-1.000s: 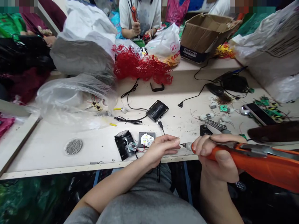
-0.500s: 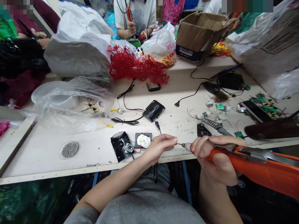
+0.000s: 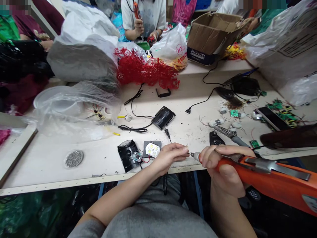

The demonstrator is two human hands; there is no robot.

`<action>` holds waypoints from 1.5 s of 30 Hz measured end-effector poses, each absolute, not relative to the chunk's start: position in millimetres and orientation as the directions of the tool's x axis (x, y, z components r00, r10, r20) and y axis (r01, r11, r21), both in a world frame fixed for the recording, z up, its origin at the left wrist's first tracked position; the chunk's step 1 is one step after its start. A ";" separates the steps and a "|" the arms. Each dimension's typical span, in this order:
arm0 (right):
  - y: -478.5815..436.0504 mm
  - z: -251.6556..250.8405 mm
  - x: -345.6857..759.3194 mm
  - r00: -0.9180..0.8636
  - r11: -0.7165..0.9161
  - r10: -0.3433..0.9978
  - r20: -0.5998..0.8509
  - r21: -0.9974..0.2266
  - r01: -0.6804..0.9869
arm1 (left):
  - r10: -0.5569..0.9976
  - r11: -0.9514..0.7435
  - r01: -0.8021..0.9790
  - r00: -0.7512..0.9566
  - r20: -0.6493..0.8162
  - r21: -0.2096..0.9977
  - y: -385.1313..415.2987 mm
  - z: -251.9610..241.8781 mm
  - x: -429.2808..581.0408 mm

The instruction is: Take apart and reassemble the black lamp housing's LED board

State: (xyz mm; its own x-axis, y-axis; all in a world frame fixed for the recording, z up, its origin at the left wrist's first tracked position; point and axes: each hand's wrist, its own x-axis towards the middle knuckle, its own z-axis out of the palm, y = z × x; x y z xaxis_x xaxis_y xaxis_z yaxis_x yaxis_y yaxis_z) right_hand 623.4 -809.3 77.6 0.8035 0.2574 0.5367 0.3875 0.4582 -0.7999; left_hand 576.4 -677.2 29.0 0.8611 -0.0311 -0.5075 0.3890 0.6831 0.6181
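Observation:
My right hand [image 3: 223, 168] is wrapped round an orange electric screwdriver [image 3: 269, 181] that points left, its metal tip [image 3: 194, 155] level with the table's front edge. My left hand [image 3: 169, 155] is pinched at that tip, on something too small to name. Just left of my left hand lie a black square plate with a white LED board [image 3: 152, 149] and a black housing [image 3: 128, 154] joined to it by thin red wires.
On the pale worktable [image 3: 49, 172] lie a black box with cables [image 3: 163, 117], a round metal mesh disc [image 3: 73, 158], a clear plastic bag [image 3: 76, 109], red netting [image 3: 146, 71], green circuit boards [image 3: 282, 112] and a cardboard box [image 3: 213, 34]. A person [image 3: 145, 16] sits opposite, holding an orange tool.
My right hand has brought the screwdriver's tip slightly left, up to my left fingertips. The things on the table lie as before.

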 end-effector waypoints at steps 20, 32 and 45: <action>-808.4 72.8 625.4 0.765 0.460 0.288 0.576 -0.784 0.417 | -0.007 0.702 0.361 0.866 -0.501 0.614 -678.6 32.2 573.3; -806.4 74.8 622.3 0.780 0.457 0.283 0.558 -0.793 0.402 | -0.013 0.682 0.375 0.864 -0.503 0.627 -677.4 30.4 570.2; -805.3 75.3 620.3 0.783 0.457 0.299 0.546 -0.802 0.385 | 0.042 0.650 0.378 0.848 -0.528 0.659 -679.2 32.0 569.5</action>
